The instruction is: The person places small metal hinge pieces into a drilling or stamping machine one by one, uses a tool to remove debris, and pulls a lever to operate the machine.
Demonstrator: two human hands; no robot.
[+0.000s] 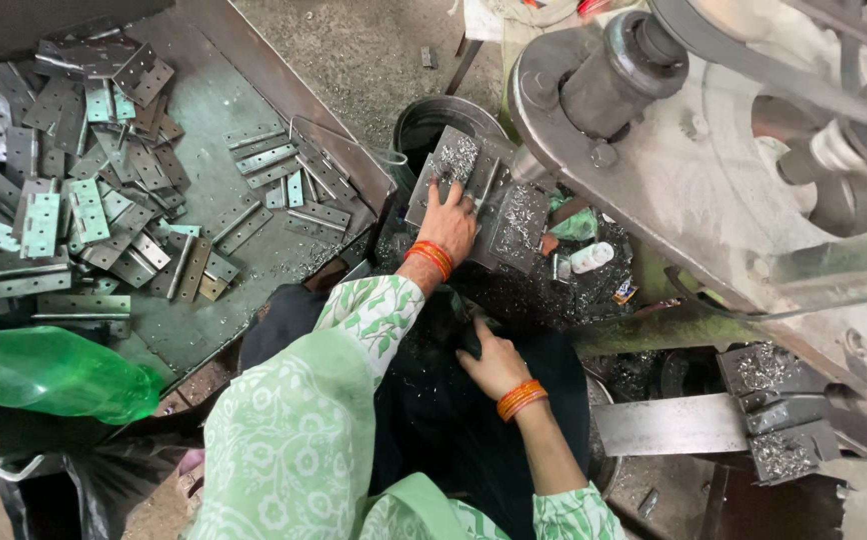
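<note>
The left hand (449, 222) is laid flat, fingers spread and only slightly curled, on a grey metal plate (474, 190) at the machine; nothing is gripped, the plate merely being pressed down, presumably so that it is kept steady against the machine. The plate is strewn with bright, curly metal shavings and lies at about twelve o'clock from the body. The right hand (494, 362) is held lower, toward five o'clock from the left, loosely curled over dark cloth on the lap; whether anything small is pinched in it cannot be told. Orange bangles (432, 257) are worn on both wrists. At two o'clock a heavy machine wheel (714, 170) of dull, pitted steel with a stout cylindrical hub is seen. At nine to ten o'clock a green-painted tabletop (216, 110) is piled with flat, rectangular metal hinges (74, 200), drilled and grey, heaped loosely within easy reach. At eight o'clock a translucent green plastic bottle (54, 372) lies on its side.
</note>
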